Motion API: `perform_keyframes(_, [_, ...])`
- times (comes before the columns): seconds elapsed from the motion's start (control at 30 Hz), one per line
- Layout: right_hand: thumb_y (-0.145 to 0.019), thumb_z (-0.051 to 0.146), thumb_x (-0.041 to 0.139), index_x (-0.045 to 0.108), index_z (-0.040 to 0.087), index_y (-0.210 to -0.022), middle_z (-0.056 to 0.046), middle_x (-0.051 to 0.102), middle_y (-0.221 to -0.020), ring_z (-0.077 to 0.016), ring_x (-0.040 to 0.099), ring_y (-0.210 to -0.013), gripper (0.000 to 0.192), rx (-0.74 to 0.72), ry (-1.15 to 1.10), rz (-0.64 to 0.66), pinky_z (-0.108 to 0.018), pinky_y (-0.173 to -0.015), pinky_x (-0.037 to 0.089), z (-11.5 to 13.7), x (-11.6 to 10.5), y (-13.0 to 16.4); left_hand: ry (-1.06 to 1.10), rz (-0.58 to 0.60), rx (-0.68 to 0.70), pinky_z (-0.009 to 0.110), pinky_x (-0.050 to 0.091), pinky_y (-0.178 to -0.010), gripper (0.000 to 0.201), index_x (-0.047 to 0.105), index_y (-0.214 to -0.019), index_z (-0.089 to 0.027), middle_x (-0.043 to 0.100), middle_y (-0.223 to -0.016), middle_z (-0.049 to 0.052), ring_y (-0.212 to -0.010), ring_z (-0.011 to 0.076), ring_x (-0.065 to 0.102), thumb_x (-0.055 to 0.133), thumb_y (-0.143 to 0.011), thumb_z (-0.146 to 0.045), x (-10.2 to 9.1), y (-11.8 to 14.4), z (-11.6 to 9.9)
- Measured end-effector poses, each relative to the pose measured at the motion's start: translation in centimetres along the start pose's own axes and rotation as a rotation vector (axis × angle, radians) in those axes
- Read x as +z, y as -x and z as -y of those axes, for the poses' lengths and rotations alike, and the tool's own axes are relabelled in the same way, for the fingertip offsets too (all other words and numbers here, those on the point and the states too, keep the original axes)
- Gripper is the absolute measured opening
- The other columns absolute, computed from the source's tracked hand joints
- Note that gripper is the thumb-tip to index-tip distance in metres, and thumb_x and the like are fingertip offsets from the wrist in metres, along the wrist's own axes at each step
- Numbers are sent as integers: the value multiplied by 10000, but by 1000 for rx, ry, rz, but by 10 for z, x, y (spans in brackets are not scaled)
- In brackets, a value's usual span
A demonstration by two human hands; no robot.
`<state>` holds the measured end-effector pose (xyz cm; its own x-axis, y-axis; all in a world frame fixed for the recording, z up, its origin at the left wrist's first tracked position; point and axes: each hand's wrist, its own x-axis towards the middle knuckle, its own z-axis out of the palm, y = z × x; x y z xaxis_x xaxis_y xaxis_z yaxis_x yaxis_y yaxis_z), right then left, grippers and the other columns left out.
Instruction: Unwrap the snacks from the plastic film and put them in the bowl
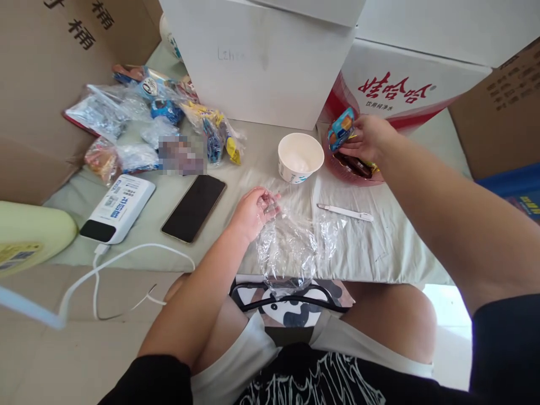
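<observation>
My left hand [252, 212] pinches the top edge of a clear plastic bag [289, 247] that lies crumpled on the pale cloth in front of me. My right hand [368, 139] reaches to the far right and grips a small blue and orange snack packet [341, 128] above a red dish [358, 175] holding more wrapped snacks. A white paper cup [300, 157] stands between the two hands. A thin white pen-like tool [346, 212] lies to the right of the bag.
A black phone [194, 207] and a white power bank [118, 206] with a white cable [126, 259] lie at the left. Several bagged snacks [143, 121] pile at the back left. A white box [261, 62], a red-printed carton [400, 84] and brown cardboard boxes [50, 73] ring the cloth.
</observation>
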<state>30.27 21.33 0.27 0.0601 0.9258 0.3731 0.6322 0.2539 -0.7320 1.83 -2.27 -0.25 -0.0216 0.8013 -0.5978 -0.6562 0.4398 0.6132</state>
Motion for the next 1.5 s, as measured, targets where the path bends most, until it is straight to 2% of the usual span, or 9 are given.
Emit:
perform_keyframes(0.23, [-967,28,399,509,149,-863,-52,657,-772,-116,705,-695,195,299,-176,88,-311,-698,568,38,-45,44,0,33,-3,320,586,-797,151,576,-653,-196,632,-710,7,-878,190,724,667,-773,-195,0,1,0])
perform_keyframes(0.4, [-989,240,575,605,189,-1078,-82,722,-963,-175,727,-857,107,10,-354,159,-365,-832,604,85,-67,180,-46,121,-54,365,601,-791,174,555,-714,-192,667,-767,3,-862,209,739,714,-777,-227,-1,2,-3])
perform_keyframes(0.57, [-844,472,773,532,206,-1459,-194,585,-1516,-375,566,-1415,713,-270,14,425,-587,-1151,503,83,-38,275,-163,326,-150,408,628,-761,175,564,-791,-192,739,-845,15,-903,272,782,727,-789,-253,-3,6,-2])
perform_keyframes(0.77, [-1009,411,572,737,224,-1130,-102,804,-1072,-275,760,-1026,278,-231,17,351,-498,-1061,563,64,-38,272,-249,447,-139,388,659,-682,196,544,-751,-192,745,-780,21,-823,273,799,718,-794,-273,-5,1,-7])
perform_keyframes(0.9, [-1075,450,441,763,226,-929,-64,819,-884,-217,787,-866,419,-146,-64,261,-400,-929,600,69,-57,267,-334,363,-55,202,532,-463,224,537,-744,-190,737,-772,17,-684,200,772,730,-787,-297,-5,-10,-17])
perform_keyframes(1.13, [-937,762,524,689,198,-799,4,614,-481,-141,579,-402,604,483,-385,174,-270,-459,474,65,-64,252,-524,455,-93,248,614,-580,601,695,-1086,-191,786,-901,46,-759,221,790,963,-556,-285,-5,-6,-17])
perform_keyframes(1.27, [-826,786,657,655,226,-983,53,590,-490,-124,539,-379,581,646,-664,123,-247,-402,425,55,-65,242,-612,251,21,130,463,-429,284,700,-885,-142,708,-648,-7,-498,96,664,875,-665,-183,-6,-4,-16])
perform_keyframes(1.4, [-661,596,913,521,315,-1307,39,747,-765,-168,728,-647,806,538,-788,221,-306,-620,603,57,-67,248,-454,38,127,96,429,-412,83,684,-851,-155,675,-613,-28,-469,57,628,751,-802,-163,-4,-6,-23])
perform_keyframes(1.5, [-766,521,870,469,338,-1358,75,692,-690,-146,672,-564,738,520,-753,194,-296,-581,588,60,-65,254,-432,15,107,110,465,-423,137,681,-959,-174,703,-639,-23,-493,84,668,741,-837,-189,-7,-5,-29])
